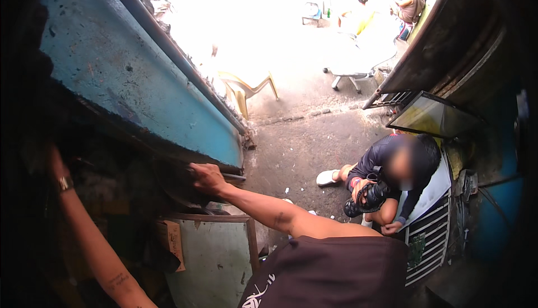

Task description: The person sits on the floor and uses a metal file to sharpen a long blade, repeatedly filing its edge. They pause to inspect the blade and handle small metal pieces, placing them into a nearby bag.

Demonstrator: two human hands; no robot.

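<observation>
My left arm, with a metal-banded wristwatch (65, 183), reaches into deep shadow at the far left. My left hand (56, 162) is mostly lost in that dark, and its fingers cannot be made out. Stretched out to the left, my right hand (207, 179) is closed just under the bottom edge of a worn blue panel (140, 78). Its fingers curl against a dark shape there, too dim to name. Below it stands a pale green board (210, 257) with a brown wooden edge, next to a brown cardboard box (172, 243).
To the right a person (386, 168) crouches with a black camera (367, 199), beside a white barred metal rack (428, 246). A framed glass pane (434, 115) leans behind. Beyond the doorway, a beige plastic chair (246, 89) and seated people (412, 5) are in bright light.
</observation>
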